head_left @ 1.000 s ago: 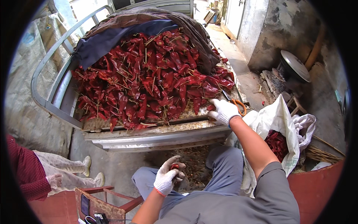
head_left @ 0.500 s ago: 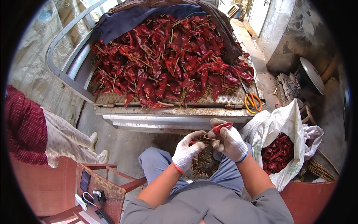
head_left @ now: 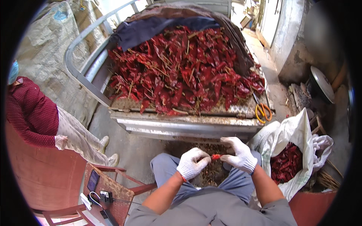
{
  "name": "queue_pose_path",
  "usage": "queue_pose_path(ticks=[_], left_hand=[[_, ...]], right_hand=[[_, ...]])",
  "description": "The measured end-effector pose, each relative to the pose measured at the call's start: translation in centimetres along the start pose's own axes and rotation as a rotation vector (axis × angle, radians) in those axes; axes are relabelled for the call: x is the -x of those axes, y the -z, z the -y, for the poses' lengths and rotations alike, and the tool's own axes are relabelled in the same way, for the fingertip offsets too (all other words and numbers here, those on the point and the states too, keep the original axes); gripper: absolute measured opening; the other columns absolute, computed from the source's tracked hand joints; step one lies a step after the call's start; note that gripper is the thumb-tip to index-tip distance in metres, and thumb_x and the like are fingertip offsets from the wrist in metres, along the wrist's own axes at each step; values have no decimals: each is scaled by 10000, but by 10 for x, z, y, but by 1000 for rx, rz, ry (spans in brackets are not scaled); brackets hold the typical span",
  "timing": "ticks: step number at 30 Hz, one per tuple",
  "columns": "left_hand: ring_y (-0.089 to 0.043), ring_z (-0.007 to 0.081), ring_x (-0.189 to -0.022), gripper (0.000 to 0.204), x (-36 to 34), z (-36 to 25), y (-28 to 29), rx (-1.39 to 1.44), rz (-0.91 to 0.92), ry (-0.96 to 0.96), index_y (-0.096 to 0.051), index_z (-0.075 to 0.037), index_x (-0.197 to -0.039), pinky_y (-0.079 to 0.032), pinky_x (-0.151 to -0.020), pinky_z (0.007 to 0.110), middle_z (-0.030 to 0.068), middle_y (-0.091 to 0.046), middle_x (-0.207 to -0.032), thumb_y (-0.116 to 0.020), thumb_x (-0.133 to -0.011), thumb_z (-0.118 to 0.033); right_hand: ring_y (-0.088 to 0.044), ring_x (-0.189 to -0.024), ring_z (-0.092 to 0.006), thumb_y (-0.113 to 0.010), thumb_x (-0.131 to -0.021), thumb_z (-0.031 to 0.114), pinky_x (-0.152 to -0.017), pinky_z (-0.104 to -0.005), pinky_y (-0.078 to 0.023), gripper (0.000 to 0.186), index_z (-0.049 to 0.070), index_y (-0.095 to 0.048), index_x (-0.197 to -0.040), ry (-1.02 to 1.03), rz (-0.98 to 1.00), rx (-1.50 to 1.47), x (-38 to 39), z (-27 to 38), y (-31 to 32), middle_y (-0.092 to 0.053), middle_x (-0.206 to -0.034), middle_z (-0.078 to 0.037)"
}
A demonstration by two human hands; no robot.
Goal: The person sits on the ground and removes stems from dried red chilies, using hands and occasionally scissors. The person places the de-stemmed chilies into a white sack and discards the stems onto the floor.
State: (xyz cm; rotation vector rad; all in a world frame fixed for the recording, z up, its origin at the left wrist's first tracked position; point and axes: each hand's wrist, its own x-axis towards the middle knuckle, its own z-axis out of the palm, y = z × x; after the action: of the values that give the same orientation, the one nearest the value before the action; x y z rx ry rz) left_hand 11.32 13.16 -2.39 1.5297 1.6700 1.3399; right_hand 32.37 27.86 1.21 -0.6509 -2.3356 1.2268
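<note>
My left hand [head_left: 192, 164], in a white knitted glove, is closed with a small red pepper [head_left: 215, 156] at its fingertips. My right hand [head_left: 240, 154], also gloved, has its fingers apart, its thumb beside the pepper's right end; whether it touches is unclear. Both are over my knees, below a truck bed [head_left: 188, 121] heaped with dried red peppers [head_left: 177, 67] under dark cloths [head_left: 166, 23]. Orange-handled scissors [head_left: 263, 112] lie at the bed's right edge. An open white sack [head_left: 286, 124] holding darker red peppers stands right of my right hand.
A person in dotted maroon top [head_left: 30, 116] stands at the left. A worn wooden stool [head_left: 118, 188] at lower left bears a phone [head_left: 93, 180] and cables. At right are a lidded pot [head_left: 321, 83], sticks [head_left: 326, 180] and a stained wall [head_left: 286, 52]; a passage runs behind.
My right hand has come from the bed's edge beside the scissors to my left hand, and its fingers have since loosened from the pepper. The view has shifted, showing more of the other person.
</note>
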Motion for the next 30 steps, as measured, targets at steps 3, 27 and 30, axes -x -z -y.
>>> queue_pose_path(ticks=[3,27,30], left_hand=[[-688,286,-755,56,-2,-21,5,-67,22,-126,-750,-47,-894,-557,-702,375,118,-705,-830,-785,-854,-66],[-667,168,-775,378,26,-9,22,-449,250,255,-768,-46,-1121,-554,-761,293,82,-727,-899,-823,-877,-329],[-685,211,-804,436,23,-23,17,-360,20,317,-767,-52,-1126,-560,-752,316,97,-705,-917,-892,-799,-312]], right_hand=[[-688,-1010,-367,-751,-914,315,-872,-470,-555,404,73,-657,-1222,57,384,366,-17,34,-1,-695,-1097,-173],[-714,-988,-372,-736,-821,23,-881,-428,-569,360,80,-709,-1175,285,69,-62,9,29,-32,-733,-1071,-156],[-713,-1059,-369,-692,-911,62,-939,-414,-568,387,63,-670,-1297,131,61,-75,12,30,-33,-726,-1165,-176]])
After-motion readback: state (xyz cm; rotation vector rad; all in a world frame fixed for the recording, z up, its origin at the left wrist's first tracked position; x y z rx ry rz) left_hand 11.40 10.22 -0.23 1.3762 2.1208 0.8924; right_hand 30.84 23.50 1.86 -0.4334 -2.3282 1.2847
